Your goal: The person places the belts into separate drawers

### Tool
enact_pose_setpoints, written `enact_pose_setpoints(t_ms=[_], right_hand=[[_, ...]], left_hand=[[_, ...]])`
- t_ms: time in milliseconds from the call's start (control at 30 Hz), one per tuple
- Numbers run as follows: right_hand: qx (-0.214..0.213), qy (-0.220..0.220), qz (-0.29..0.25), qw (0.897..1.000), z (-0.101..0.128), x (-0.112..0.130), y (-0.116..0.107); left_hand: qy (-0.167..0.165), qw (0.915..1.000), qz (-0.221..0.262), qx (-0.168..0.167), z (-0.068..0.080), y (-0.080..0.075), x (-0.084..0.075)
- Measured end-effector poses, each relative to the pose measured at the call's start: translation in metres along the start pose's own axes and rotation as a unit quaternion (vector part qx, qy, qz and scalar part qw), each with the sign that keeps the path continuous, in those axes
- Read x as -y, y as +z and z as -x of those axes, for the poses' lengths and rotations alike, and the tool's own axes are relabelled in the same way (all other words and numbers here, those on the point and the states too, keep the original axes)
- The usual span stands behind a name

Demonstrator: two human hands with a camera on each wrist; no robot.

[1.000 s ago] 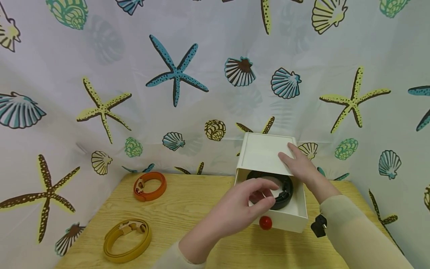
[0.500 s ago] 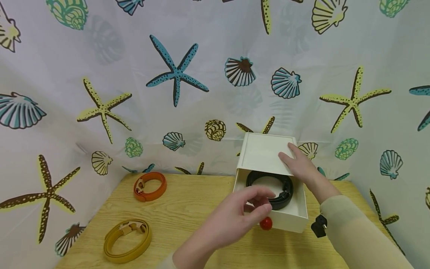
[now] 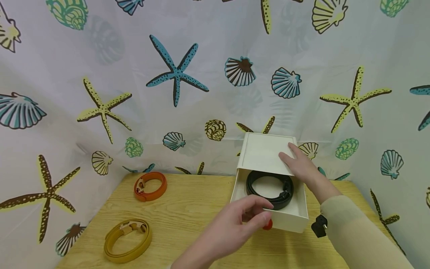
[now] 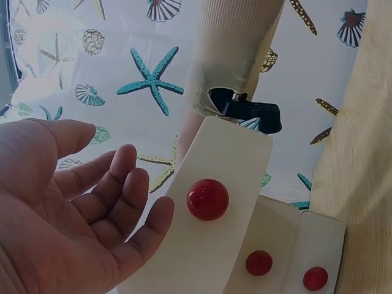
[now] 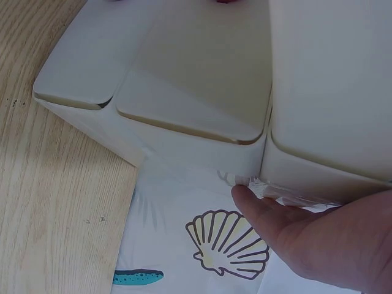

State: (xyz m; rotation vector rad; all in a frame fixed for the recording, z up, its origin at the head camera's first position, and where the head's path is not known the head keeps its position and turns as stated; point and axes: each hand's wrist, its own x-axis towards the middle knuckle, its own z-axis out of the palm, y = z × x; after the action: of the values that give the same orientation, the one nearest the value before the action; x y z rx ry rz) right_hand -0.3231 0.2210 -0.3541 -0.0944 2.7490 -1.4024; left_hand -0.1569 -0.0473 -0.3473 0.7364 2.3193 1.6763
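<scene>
A small white drawer cabinet (image 3: 267,151) stands at the right back with its top drawer (image 3: 293,218) pulled out. Inside that drawer lies a coiled black belt (image 3: 250,183). My left hand (image 3: 235,224) hovers in front of the drawer, fingers loosely bent, holding nothing. In the left wrist view, the drawer's red knob (image 4: 208,199) is just beyond its fingertips, apart from them. My right hand (image 3: 304,166) rests at the cabinet's top right edge. The right wrist view has its fingers (image 5: 257,211) stretched out along the cabinet's side; part of that hand is out of frame.
An orange coiled belt (image 3: 161,186) and a mustard-yellow coiled belt (image 3: 146,241) lie on the left of the wooden table (image 3: 188,201). Two lower drawers with red knobs (image 4: 259,263) are closed. A shell-and-starfish curtain (image 3: 208,97) hangs close behind the cabinet.
My left hand has drawn back from over the open drawer, down and to the left, uncovering more of the black belt. The right hand stays at the cabinet.
</scene>
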Motion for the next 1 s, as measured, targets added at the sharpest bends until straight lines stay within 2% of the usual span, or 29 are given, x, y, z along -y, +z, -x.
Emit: enact_pose_setpoints(t_ms=[233,467,600,833,1000], right_hand=[[0.0,-0.001,-0.003,1.0,-0.001,0.0,0.0],[0.001,-0.003,-0.007,1.0,-0.001,0.0,0.0],[0.003,-0.003,-0.006,1.0,-0.001,0.0,0.0],[0.004,-0.001,-0.004,1.0,0.0,0.0,-0.001],[0.001,0.001,-0.001,1.0,0.0,0.001,0.0]], left_hand=[[-0.014,0.9999,0.004,0.004,0.002,0.002,0.009],[-0.012,0.9997,0.011,0.017,0.004,0.002,0.016],[-0.008,0.9994,0.031,0.017,0.005,0.004,0.022],[-0.027,0.9974,0.066,0.01,0.006,0.01,0.034],[-0.025,0.9962,0.082,0.017,0.007,0.011,0.039]])
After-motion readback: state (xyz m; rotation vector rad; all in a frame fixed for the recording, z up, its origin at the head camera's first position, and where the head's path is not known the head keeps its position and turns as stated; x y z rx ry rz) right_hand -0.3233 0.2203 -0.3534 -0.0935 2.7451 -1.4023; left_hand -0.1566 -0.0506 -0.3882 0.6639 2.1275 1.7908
